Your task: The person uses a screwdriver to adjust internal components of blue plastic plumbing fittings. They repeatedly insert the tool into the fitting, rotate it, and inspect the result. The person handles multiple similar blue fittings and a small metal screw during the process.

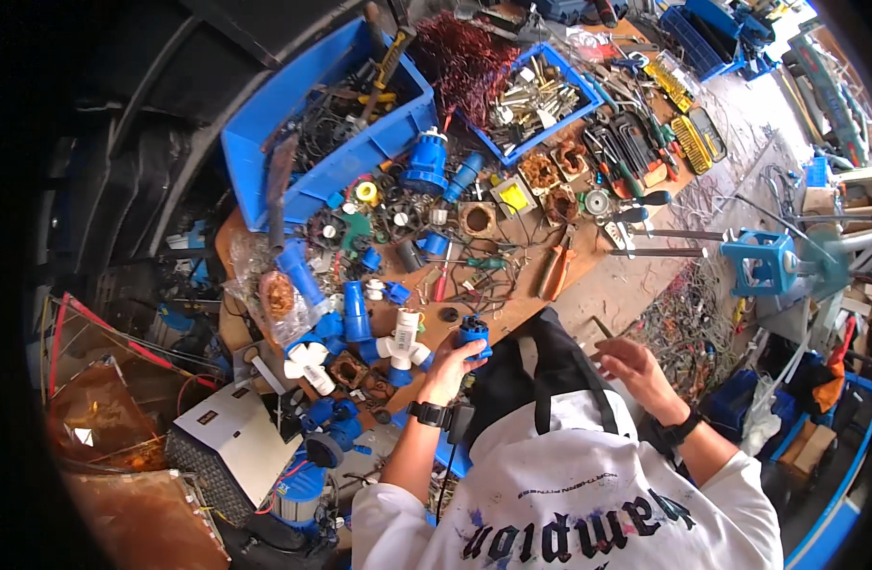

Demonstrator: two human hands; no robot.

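In my left hand (pixel 443 372) is a short blue industrial connector (pixel 475 334) with a black inner end facing up, gripped between thumb and fingers just off the bench's near edge. My right hand (pixel 640 372) hovers to the right of my lap with fingers loosely bent and apart, and nothing shows in it. Orange-handled pliers (pixel 554 271) lie on the wooden bench (pixel 521 313) ahead. A red-handled screwdriver (pixel 442 275) and a green-handled screwdriver (pixel 486 263) rest nearby. White-and-blue connectors (pixel 398 344) and a blue sleeve (pixel 357 313) sit left of my left hand.
A large blue bin (pixel 250 157) of dark parts stands far left, beside a blue tray (pixel 498 147) of metal pieces. Tools crowd the bench's right end. A blue metal stand (pixel 761 263) rises at right, above scattered wire scraps (pixel 688 332). A white box (pixel 234 432) sits at left.
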